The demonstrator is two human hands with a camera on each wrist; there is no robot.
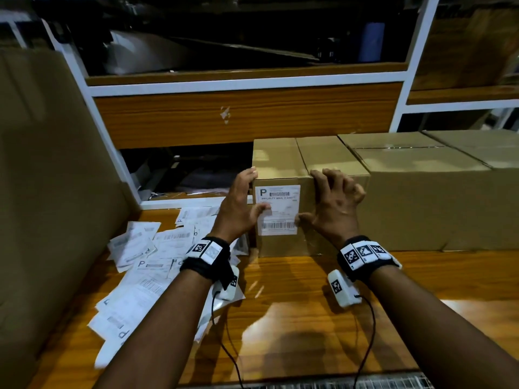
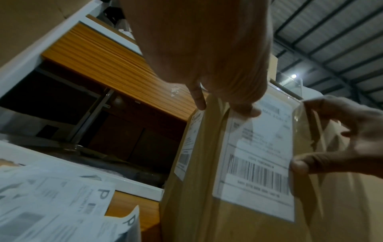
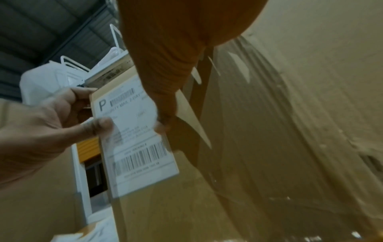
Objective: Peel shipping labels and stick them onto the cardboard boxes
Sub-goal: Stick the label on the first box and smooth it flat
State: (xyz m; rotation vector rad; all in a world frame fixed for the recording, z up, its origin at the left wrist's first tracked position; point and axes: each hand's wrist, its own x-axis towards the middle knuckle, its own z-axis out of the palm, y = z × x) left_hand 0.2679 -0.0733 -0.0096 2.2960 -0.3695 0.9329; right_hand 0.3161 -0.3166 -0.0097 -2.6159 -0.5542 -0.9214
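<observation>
Clearly the sticking step is nearly over: a shipping label point(image 1: 277, 209) lies flat on the near face of the small cardboard box point(image 1: 306, 161), which stands on the wooden worktop point(image 1: 295, 313) toward its back edge, touching the larger box point(image 1: 421, 192) on its right. The left hand point(image 1: 238, 206) has its fingers hooked over the box's top left corner and its thumb pressed on the label's left edge. The right hand point(image 1: 335, 203) is spread loosely, fingers resting over the top edge, thumb on the label's lower right edge. So the hands are apart, one at each side of the label, pressing rather than clutching.

From the left wrist view, a second label point(image 2: 186, 147) shows on the box's left side face. I would judge that the next move calls for a last smoothing rub over the corners, then letting go and reaching for a fresh sheet from the loose labels point(image 1: 146, 265) scattered by the worktop's left edge, and peeling its backing away cleanly.

By count: three cardboard boxes in a row along the back, the third point(image 1: 486, 147) only partly in view at the right; two labels stuck on the small box; and a heap of well over a dozen sheets, too overlapped to number exactly. A big sheet of cardboard point(image 1: 50, 178) stands at the far left.
</observation>
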